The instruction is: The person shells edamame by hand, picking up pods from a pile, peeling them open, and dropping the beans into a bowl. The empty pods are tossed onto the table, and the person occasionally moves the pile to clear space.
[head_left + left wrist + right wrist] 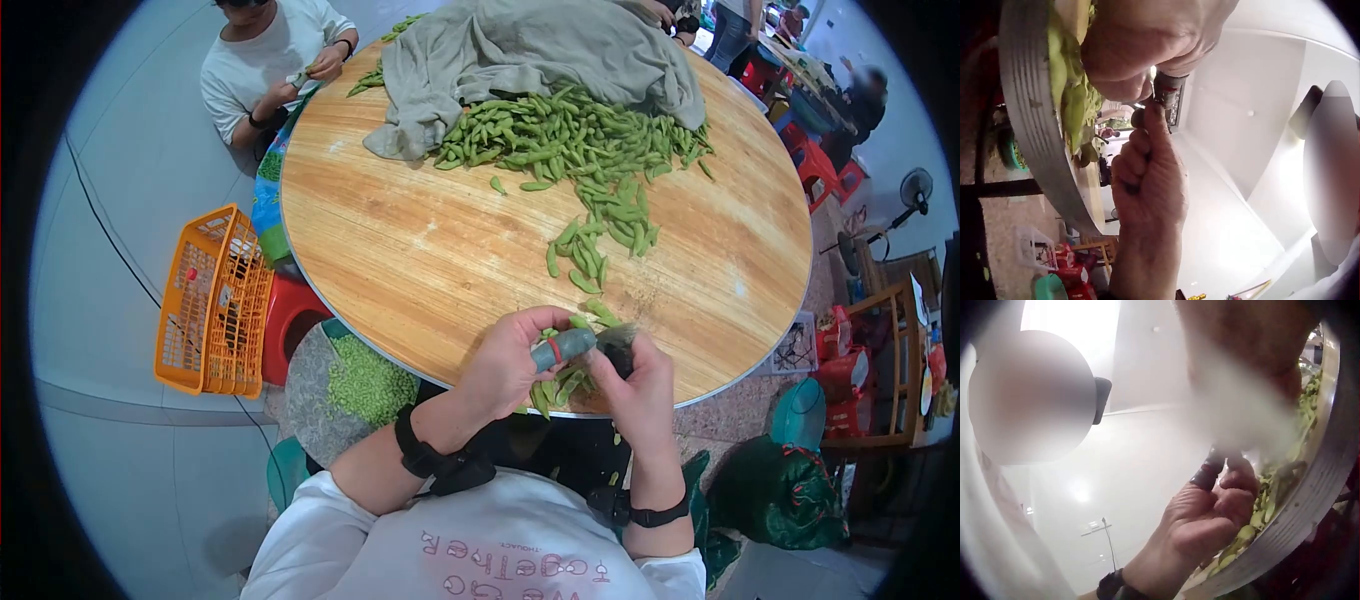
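Note:
Near the table's front edge, my left hand pinches a green soybean pod, its thumb in a grey-green cover with a red band. My right hand meets it from the right, fingers curled and thumb against the covered thumb's tip, at the pod's end. A dark covering shows on its fingers. The left wrist view has the right hand thumb-to-thumb with the left; the fingers hide most of the pod. Several loose pods lie beneath the hands.
A large pod heap lies under a grey cloth on the round wooden table. Shelled beans fill a container at lower left, near an orange basket. Another person sits at far left. Green sacks stand at right.

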Demonstrator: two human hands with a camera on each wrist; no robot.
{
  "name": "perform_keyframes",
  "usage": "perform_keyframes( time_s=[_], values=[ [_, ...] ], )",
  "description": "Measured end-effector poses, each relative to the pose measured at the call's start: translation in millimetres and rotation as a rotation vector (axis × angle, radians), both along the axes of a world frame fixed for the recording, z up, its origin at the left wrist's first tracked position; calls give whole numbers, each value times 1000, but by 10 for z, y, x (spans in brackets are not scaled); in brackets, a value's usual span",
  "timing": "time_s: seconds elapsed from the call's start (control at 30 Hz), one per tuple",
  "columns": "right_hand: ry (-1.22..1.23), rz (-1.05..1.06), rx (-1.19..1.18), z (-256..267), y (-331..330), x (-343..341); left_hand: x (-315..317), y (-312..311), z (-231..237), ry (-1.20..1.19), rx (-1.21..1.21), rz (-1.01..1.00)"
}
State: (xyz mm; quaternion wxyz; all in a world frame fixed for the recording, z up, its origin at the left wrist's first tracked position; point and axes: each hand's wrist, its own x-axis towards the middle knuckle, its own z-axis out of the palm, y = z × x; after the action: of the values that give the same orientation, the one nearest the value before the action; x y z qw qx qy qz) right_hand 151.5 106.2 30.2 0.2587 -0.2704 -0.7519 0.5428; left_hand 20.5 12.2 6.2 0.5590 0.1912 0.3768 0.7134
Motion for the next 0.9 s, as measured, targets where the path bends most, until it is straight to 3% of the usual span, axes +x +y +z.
perform_keyframes(
  time_s=[0.03,0.1,0.37,0.43,0.47,0.53,0.6,0.67,0.73,0.77,0.83,0.87,0.9],
  values=[
    [1,5,6,-2,1,8,-23,-16,-17,25,33,-44],
    [63,205,-621,-4,-13,36,7,-23,-1,35,10,28],
    [144,296,-849,-4,-85,-9,55,-56,5,255,-53,224],
    [163,299,-866,-5,-93,-22,40,-66,-54,489,-27,224],
    [149,277,-925,36,-110,-28,21,-83,-53,487,-25,226],
    [134,255,-982,61,-110,-29,-40,-134,-44,106,53,-1],
    [207,324,-1203,48,-106,5,-111,-146,-87,-4,122,-87],
    [206,295,-1189,24,-121,-12,-120,-141,-61,-114,191,-175],
    [207,262,-1174,2,-143,-35,-62,-131,51,-3,81,-41],
    [115,183,-902,0,-148,-58,-38,-113,-6,-1,85,-43],
    [3,51,-473,-49,-190,-103,39,-67,-169,390,9,117],
    [-21,-11,-314,-89,-216,-111,41,-55,-164,391,33,104],
    [-60,-25,-208,-87,-211,-112,14,-89,-150,210,-13,79]
  ],
)
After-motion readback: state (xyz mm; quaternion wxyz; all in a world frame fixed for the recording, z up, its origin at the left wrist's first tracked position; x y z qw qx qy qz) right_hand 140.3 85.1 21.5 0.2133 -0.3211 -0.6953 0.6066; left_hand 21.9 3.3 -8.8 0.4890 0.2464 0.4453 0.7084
